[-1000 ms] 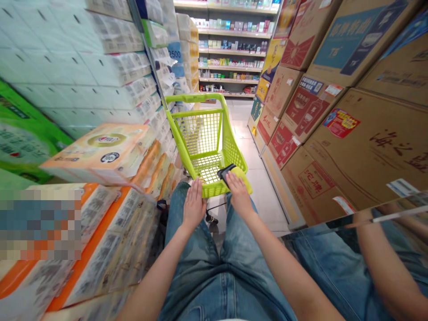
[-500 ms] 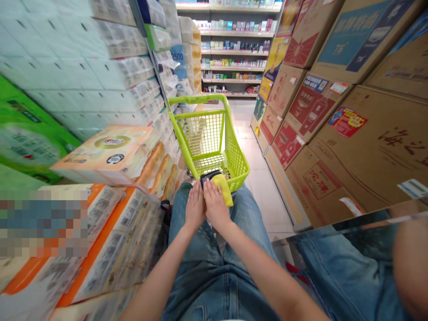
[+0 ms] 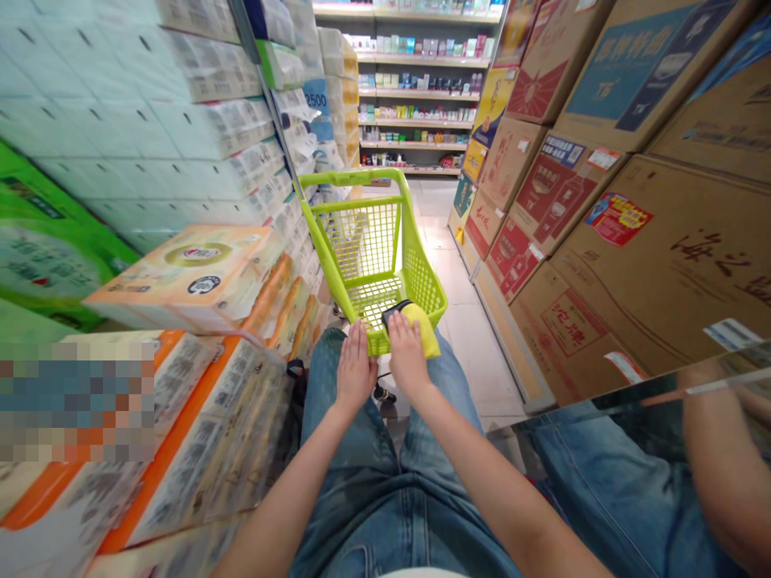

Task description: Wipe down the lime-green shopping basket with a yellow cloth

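Observation:
A lime-green plastic shopping cart basket (image 3: 422,277) stands in front of my knees, its near rim close to both hands. My right hand (image 3: 407,353) presses a yellow-and-black cloth (image 3: 426,327) onto that near rim, with its fingers extended over the fabric. The cloth's black part shows by the fingertips, and its yellow part hangs over on the right. Just left of it, my left hand (image 3: 355,368) lies with straight fingers against the basket's near left corner, holding nothing visible. Between the forearms, part of a cart wheel (image 3: 384,393) shows below.
Packs of tissue paper (image 3: 186,261) are stacked along the left side. Printed cardboard cartons (image 3: 602,265) form a wall on the right, above a low platform edge. A reflective panel (image 3: 602,449) sits at lower right. Shelves of small goods (image 3: 415,104) stand at the aisle's far end.
My right hand has slid right along the basket rim with the cloth. The hands, close together before, are now apart, and the left stays near the left corner.

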Motion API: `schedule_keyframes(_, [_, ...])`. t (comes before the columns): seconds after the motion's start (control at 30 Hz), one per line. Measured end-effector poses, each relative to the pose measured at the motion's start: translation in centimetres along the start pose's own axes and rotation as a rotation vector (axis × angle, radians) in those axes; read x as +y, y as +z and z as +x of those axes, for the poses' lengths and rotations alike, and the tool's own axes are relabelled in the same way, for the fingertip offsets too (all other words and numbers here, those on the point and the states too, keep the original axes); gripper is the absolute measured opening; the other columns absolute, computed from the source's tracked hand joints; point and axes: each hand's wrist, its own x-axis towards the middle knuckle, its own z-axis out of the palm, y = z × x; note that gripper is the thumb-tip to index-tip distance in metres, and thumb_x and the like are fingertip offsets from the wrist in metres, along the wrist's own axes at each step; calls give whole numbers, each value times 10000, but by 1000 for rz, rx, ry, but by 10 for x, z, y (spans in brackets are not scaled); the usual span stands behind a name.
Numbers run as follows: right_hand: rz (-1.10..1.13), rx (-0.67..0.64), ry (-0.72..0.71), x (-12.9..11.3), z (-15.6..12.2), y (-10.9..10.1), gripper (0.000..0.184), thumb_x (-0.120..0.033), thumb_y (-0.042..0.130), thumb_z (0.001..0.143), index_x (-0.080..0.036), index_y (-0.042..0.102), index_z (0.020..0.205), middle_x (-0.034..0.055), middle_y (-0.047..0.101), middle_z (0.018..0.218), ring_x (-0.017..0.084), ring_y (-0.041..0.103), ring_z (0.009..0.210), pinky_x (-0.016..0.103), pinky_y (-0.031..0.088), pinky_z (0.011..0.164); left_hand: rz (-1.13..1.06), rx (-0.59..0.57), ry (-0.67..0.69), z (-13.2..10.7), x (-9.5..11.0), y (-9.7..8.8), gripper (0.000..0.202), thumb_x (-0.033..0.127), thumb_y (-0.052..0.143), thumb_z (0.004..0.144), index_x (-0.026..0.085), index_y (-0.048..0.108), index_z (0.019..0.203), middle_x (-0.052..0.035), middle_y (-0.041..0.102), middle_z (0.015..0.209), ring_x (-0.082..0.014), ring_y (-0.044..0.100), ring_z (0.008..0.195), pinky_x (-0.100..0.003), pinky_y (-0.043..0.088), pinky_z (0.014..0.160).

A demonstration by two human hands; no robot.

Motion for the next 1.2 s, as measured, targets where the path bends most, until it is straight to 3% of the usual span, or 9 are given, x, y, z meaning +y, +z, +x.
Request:
schedule_keyframes(0.1, [63,6,-77,-39,-5,13,640,-17,388,848,-11,368,1488,210,353,1564,269,266,1491,482,226,1229,21,-22,-1,0,-3,-3,771,109,394,906,150,19,1578,-179,226,1623,-264,185,1514,-499,295,1200])
schedule_keyframes(0.17, [98,-2,-140,-34,-9,12,682,-8,386,831,-46,339,1511,177,339,1581,242,246,1500,470,231,1232,22,-23,12,0,-4,-5,771,116,399,905,150,25,1578,-174,222,1625,-266,185,1514,-498,293,1201])
schedule_keyframes(0.3, [106,-20,-208,33,-12,-9,793,44,352,764,-129,312,1537,98,342,1594,187,232,1506,444,229,1235,20,-11,31,2,-3,-6,787,109,428,890,128,45,1578,-175,236,1620,-275,184,1514,-505,281,1204])
schedule_keyframes(0.47, [57,70,20,101,-8,-30,851,76,336,706,-128,319,1532,114,339,1594,189,211,1513,477,228,1226,12,4,10,1,1,-2,816,94,448,876,128,35,1578,-171,240,1620,-276,182,1515,-503,282,1204])
schedule_keyframes(0.6, [77,91,114,61,-4,-12,802,70,346,717,-60,349,1508,173,331,1585,224,215,1511,511,201,1228,0,16,-5,0,2,0,839,97,463,866,123,17,1577,-180,222,1623,-287,183,1514,-518,285,1200])
schedule_keyframes(0.73, [169,11,-43,-13,-7,9,742,28,384,766,-53,362,1503,166,346,1579,235,244,1502,486,206,1233,19,-8,-12,0,0,-2,787,94,420,881,115,46,1574,-187,227,1620,-271,180,1515,-506,289,1201])
schedule_keyframes(0.8, [190,-18,-90,-31,-9,8,718,1,405,798,-70,354,1511,153,341,1585,225,250,1500,457,215,1232,33,-24,-13,0,-2,-4,749,89,385,895,110,66,1572,-186,234,1619,-258,185,1514,-497,292,1201])
schedule_keyframes(0.97, [85,5,-67,-16,-8,-8,679,-74,511,850,-281,418,1489,89,222,1640,268,175,1521,565,135,1212,17,-2,12,1,-2,-2,762,135,427,903,106,64,1573,-198,241,1613,-281,181,1514,-514,294,1196])
schedule_keyframes(1.2, [9,1,-220,23,-5,-7,685,-15,436,862,-230,381,1510,61,394,1572,213,265,1495,467,195,1231,17,6,13,1,-2,-1,771,132,420,906,129,41,1577,-180,230,1621,-289,190,1512,-523,303,1190])
